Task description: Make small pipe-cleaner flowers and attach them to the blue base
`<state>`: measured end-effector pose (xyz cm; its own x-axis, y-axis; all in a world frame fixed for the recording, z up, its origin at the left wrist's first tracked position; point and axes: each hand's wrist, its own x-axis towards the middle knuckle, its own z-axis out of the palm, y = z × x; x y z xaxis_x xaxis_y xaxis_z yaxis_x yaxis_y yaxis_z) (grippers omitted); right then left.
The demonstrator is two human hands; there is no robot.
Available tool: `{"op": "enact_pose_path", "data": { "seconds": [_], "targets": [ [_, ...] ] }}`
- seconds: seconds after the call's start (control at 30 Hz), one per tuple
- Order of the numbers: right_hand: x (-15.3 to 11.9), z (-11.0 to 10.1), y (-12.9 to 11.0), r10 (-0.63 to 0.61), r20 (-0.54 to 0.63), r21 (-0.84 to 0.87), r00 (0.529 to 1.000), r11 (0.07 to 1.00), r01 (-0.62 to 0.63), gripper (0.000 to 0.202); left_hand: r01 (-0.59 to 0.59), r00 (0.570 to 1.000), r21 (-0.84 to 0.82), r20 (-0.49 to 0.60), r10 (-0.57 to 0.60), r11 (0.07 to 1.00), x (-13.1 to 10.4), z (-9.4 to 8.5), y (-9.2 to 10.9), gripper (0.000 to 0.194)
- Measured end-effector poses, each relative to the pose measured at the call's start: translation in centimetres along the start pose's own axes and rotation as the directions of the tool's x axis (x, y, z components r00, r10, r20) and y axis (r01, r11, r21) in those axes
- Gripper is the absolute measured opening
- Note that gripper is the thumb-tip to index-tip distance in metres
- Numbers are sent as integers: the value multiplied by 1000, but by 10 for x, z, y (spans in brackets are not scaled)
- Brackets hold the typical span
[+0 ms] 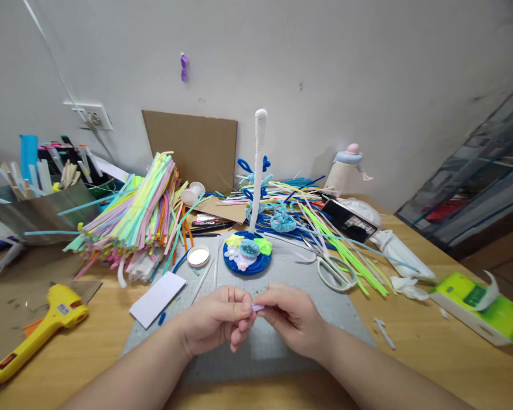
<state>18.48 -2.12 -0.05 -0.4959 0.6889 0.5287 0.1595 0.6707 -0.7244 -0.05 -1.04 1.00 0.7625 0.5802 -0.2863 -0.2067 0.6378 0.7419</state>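
Note:
Between my two hands is a small light purple piece [257, 307], mostly hidden by the fingers. My left hand [220, 319] pinches its left end between thumb and forefinger, and my right hand [293, 319] pinches its right end. Both are raised over the grey mat [260, 370]. Just beyond them stands a round blue base [250, 269] bearing yellow, white, green and light blue fuzzy shapes. A white wrapped post [260, 154] rises upright from its back, with blue loops around its lower half.
On the left are a yellow glue gun [53, 319], a white card [158, 299] and bundled pipe cleaners [141, 210]. Scissors [333, 273], a phone [349, 220] and a green tissue pack [481, 304] lie to the right. Cardboard [192, 148] leans on the wall.

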Motion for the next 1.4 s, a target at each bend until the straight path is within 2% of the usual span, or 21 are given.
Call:
{"op": "enact_pose_path", "data": {
  "seconds": [0.2, 0.3, 0.37, 0.43, 0.5, 0.57, 0.63, 0.67, 0.73, 0.8, 0.87, 0.9, 0.97, 1.03, 1.13, 1.2, 1.27, 1.3, 1.33, 1.37, 1.4],
  "targets": [
    [-2, -6, 5, -86, 72, -200, 994, 975, 99, 19, 8, 999, 84, -35, -5, 996, 1, 1, 0, 27],
    [-3, -7, 1, -66, 112, -258, 991, 962, 93, 21, -56, 989, 218, -124, 84, 974, 3, 2, -1, 31],
    [-1, -4, -2, 14, 86, -210, 996, 978, 4, 20, -116, 956, 402, -203, 212, 908, 3, 2, -2, 30],
    [2, 1, -2, 181, 2, -70, 984, 981, -180, 19, -160, 892, 687, -207, 401, 709, 2, 2, -1, 24],
    [5, 6, 2, 458, -11, 225, 889, 867, -444, 22, -166, 826, 925, -59, 561, 342, -1, 1, 0, 19],
    [8, 8, 9, 667, 253, 524, 701, 515, -679, 23, -150, 794, 989, 119, 596, 2, -3, -1, 2, 21],
    [10, 8, 16, 593, 591, 582, 547, 156, -798, 21, -133, 788, 987, 161, 594, -91, -4, -2, 3, 22],
    [10, 7, 17, 548, 643, 593, 535, 85, -800, 23, -120, 788, 992, 123, 604, -44, -4, -2, 3, 21],
    [10, 5, 17, 566, 541, 654, 623, 182, -734, 31, -109, 793, 978, -22, 609, 178, -2, 0, 3, 19],
    [10, 2, 13, 564, 287, 608, 774, 517, -602, 32, -125, 821, 884, -163, 547, 451, 0, 3, 2, 20],
    [9, -1, 9, 404, 111, 356, 908, 837, -415, 21, -155, 862, 735, -226, 454, 660, 2, 5, 1, 23],
    [8, -3, 7, 302, 90, 212, 949, 925, -315, 17, -163, 879, 669, -236, 415, 725, 3, 6, 0, 25],
    [6, -7, 5, 147, 119, 11, 982, 989, -149, 16, -160, 901, 585, -243, 361, 795, 5, 6, -1, 29],
    [4, -9, 5, 79, 140, -43, 987, 996, -73, 16, -136, 918, 561, -238, 317, 816, 6, 5, -2, 30],
    [3, -4, 5, 183, 83, 94, 980, 977, -190, 15, -137, 901, 708, -201, 384, 693, 3, 3, -3, 26],
    [5, 3, 7, 444, 102, 364, 890, 816, -449, 22, -164, 838, 912, -73, 541, 376, -1, 2, -2, 20],
    [8, 9, 9, 633, 362, 586, 684, 416, -696, 25, -158, 782, 987, 127, 610, -4, -5, 1, 0, 19],
    [10, 11, 11, 624, 518, 600, 586, 223, -768, 24, -148, 772, 981, 192, 607, -122, -6, 0, 1, 20],
    [10, 12, 12, 595, 608, 592, 526, 103, -799, 23, -134, 767, 977, 210, 606, -168, -7, 1, 3, 21],
    [10, 12, 12, 582, 630, 587, 514, 77, -806, 24, -119, 767, 983, 182, 615, -143, -8, 1, 3, 20],
    [9, 11, 12, 604, 573, 600, 554, 152, -786, 27, -108, 769, 993, 113, 629, -46, -7, 2, 4, 18]
  ]
}}
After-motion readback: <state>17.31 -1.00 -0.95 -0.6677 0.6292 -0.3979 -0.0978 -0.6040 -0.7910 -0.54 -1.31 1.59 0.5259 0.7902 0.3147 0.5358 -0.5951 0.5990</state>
